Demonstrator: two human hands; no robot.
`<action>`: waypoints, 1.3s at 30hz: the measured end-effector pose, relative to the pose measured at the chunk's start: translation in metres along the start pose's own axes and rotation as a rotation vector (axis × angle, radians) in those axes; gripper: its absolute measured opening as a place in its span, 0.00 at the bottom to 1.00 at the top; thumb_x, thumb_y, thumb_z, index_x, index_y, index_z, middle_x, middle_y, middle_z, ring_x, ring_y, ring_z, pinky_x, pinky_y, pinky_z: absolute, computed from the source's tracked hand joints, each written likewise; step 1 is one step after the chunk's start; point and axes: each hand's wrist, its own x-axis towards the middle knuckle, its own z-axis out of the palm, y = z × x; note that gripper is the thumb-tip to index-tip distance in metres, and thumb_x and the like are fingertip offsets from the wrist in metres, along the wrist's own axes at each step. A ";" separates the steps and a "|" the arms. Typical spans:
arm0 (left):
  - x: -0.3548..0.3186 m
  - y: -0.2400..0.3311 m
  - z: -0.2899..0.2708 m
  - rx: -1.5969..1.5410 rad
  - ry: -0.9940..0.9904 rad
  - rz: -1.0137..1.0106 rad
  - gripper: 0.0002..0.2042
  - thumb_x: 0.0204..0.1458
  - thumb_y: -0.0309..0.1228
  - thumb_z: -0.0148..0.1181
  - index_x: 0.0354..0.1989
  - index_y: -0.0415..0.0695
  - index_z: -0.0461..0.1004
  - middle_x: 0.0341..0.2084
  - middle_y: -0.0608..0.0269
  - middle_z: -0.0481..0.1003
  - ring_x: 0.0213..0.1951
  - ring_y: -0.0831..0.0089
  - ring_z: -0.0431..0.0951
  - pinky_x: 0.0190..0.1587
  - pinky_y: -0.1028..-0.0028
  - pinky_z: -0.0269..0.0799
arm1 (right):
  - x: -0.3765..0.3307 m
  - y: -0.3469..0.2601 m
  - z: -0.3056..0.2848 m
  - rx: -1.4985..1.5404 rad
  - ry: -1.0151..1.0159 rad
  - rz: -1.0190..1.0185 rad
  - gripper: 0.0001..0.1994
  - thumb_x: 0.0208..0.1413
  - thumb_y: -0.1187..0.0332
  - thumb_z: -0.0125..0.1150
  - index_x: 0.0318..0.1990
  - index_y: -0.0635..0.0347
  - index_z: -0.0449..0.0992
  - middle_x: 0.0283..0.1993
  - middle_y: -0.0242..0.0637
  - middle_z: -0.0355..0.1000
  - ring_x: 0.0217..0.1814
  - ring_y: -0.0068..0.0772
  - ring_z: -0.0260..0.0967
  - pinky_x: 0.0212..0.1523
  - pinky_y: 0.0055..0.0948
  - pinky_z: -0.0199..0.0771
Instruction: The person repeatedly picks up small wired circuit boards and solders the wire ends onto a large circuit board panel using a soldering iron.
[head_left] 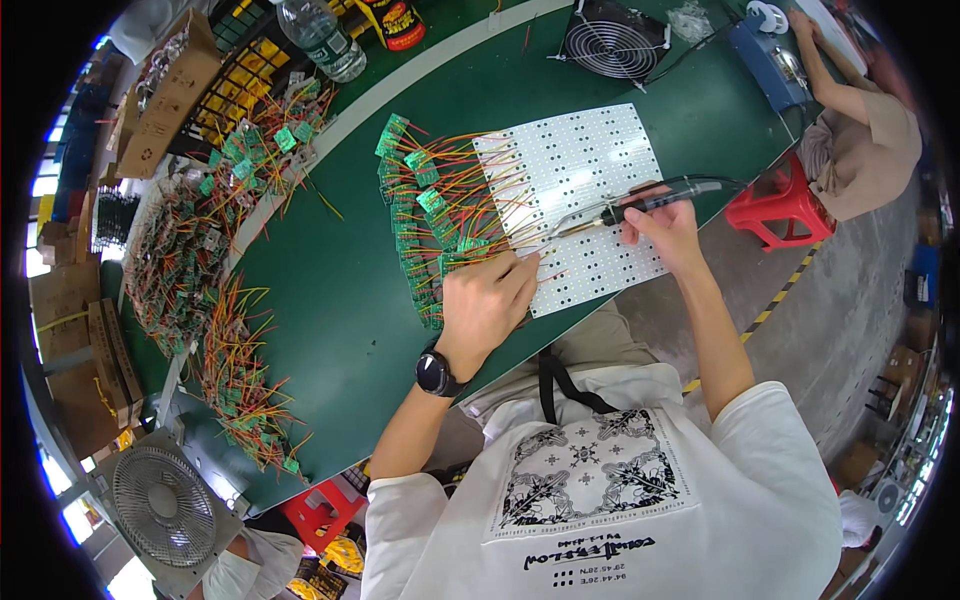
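A white perforated panel (590, 150) lies on the green table, with red and yellow wires (470, 190) running from its left side to several small green circuit boards (407, 235). My right hand (665, 228) is closed round the black handle of a soldering iron (605, 216), whose metal tip points left, low over the panel's left part. My left hand (485, 300), with a black watch on its wrist, rests at the panel's lower left edge. Its fingers are pinched together on a thin wire near the iron's tip; the palm covers some boards and wires.
Heaped wired boards (180, 265) line the table's left side. Behind stand a water bottle (322, 40) and a fan with a round grille (615, 48). A blue device (768, 65) sits far right, near another person (865, 130) and a red stool (780, 208). A grey fan (165, 500) stands lower left.
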 end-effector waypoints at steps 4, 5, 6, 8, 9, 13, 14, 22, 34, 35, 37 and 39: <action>-0.001 -0.004 0.003 -0.011 0.038 -0.023 0.05 0.44 0.25 0.66 0.32 0.45 0.81 0.18 0.65 0.71 0.17 0.68 0.72 0.19 0.70 0.66 | -0.005 0.001 -0.001 0.013 0.041 -0.039 0.09 0.52 0.81 0.64 0.41 0.72 0.74 0.30 0.41 0.74 0.25 0.29 0.73 0.26 0.25 0.72; -0.002 -0.004 0.004 -0.019 0.053 -0.017 0.05 0.44 0.24 0.66 0.31 0.44 0.81 0.17 0.65 0.71 0.17 0.68 0.72 0.19 0.70 0.66 | -0.005 0.002 -0.002 0.001 0.034 -0.046 0.09 0.51 0.81 0.63 0.41 0.72 0.74 0.30 0.42 0.74 0.25 0.29 0.73 0.25 0.25 0.72; -0.002 -0.005 0.005 -0.026 0.051 -0.030 0.05 0.44 0.24 0.66 0.31 0.44 0.81 0.17 0.65 0.71 0.17 0.68 0.72 0.19 0.70 0.66 | -0.005 0.001 -0.002 -0.004 0.031 -0.033 0.09 0.51 0.81 0.63 0.41 0.72 0.74 0.30 0.42 0.74 0.25 0.29 0.73 0.25 0.25 0.72; -0.001 -0.005 0.004 -0.051 0.080 -0.027 0.05 0.42 0.23 0.66 0.30 0.44 0.81 0.17 0.64 0.71 0.17 0.68 0.71 0.19 0.70 0.65 | -0.006 -0.001 0.001 -0.031 0.022 -0.041 0.09 0.51 0.81 0.63 0.40 0.72 0.74 0.32 0.42 0.74 0.26 0.29 0.73 0.25 0.25 0.72; -0.002 -0.006 0.003 -0.059 0.076 -0.038 0.05 0.42 0.23 0.66 0.30 0.44 0.81 0.17 0.64 0.71 0.17 0.68 0.71 0.19 0.70 0.65 | -0.006 0.000 0.001 -0.035 0.022 -0.028 0.09 0.51 0.81 0.63 0.40 0.72 0.74 0.32 0.42 0.74 0.26 0.29 0.73 0.25 0.25 0.72; -0.002 -0.005 0.001 -0.048 0.062 -0.061 0.06 0.41 0.22 0.67 0.29 0.43 0.80 0.16 0.64 0.70 0.16 0.67 0.70 0.19 0.70 0.64 | -0.007 0.001 -0.001 -0.024 0.026 -0.054 0.11 0.51 0.82 0.64 0.42 0.73 0.73 0.34 0.43 0.74 0.26 0.30 0.73 0.25 0.26 0.73; -0.002 -0.005 0.001 -0.037 0.062 -0.061 0.06 0.41 0.22 0.67 0.29 0.43 0.80 0.16 0.64 0.70 0.16 0.67 0.70 0.19 0.70 0.64 | -0.007 0.001 -0.001 -0.027 0.023 -0.061 0.11 0.51 0.82 0.64 0.42 0.73 0.73 0.34 0.43 0.74 0.26 0.31 0.73 0.25 0.26 0.73; -0.001 -0.008 0.005 -0.076 0.089 -0.054 0.06 0.41 0.22 0.67 0.29 0.43 0.80 0.17 0.65 0.70 0.16 0.68 0.69 0.18 0.70 0.63 | -0.008 0.008 -0.011 -0.043 0.012 -0.066 0.16 0.51 0.83 0.63 0.47 0.71 0.71 0.37 0.46 0.76 0.26 0.33 0.74 0.25 0.28 0.74; -0.003 -0.010 0.007 -0.065 0.089 -0.051 0.07 0.42 0.22 0.67 0.31 0.43 0.80 0.18 0.66 0.71 0.16 0.69 0.70 0.19 0.71 0.63 | -0.009 0.010 -0.013 -0.070 -0.016 -0.070 0.16 0.51 0.82 0.63 0.48 0.71 0.70 0.37 0.47 0.76 0.27 0.33 0.74 0.26 0.28 0.74; -0.003 -0.010 0.007 -0.070 0.089 -0.051 0.06 0.42 0.22 0.67 0.31 0.43 0.80 0.18 0.66 0.70 0.16 0.69 0.70 0.19 0.71 0.63 | -0.009 0.010 -0.013 -0.072 -0.014 -0.071 0.16 0.51 0.82 0.63 0.48 0.72 0.70 0.37 0.47 0.76 0.27 0.33 0.74 0.26 0.27 0.74; -0.003 -0.010 0.007 -0.066 0.082 -0.054 0.06 0.42 0.22 0.67 0.31 0.43 0.80 0.18 0.66 0.70 0.16 0.69 0.70 0.19 0.71 0.63 | -0.009 0.009 -0.011 -0.073 -0.015 -0.075 0.16 0.51 0.82 0.63 0.48 0.72 0.70 0.37 0.47 0.76 0.27 0.33 0.74 0.26 0.27 0.74; -0.004 -0.010 0.007 -0.061 0.074 -0.057 0.06 0.42 0.22 0.66 0.31 0.43 0.80 0.17 0.66 0.70 0.16 0.69 0.70 0.19 0.71 0.64 | -0.008 0.008 -0.010 -0.074 -0.014 -0.080 0.16 0.51 0.82 0.63 0.48 0.72 0.70 0.37 0.47 0.76 0.27 0.33 0.75 0.26 0.27 0.74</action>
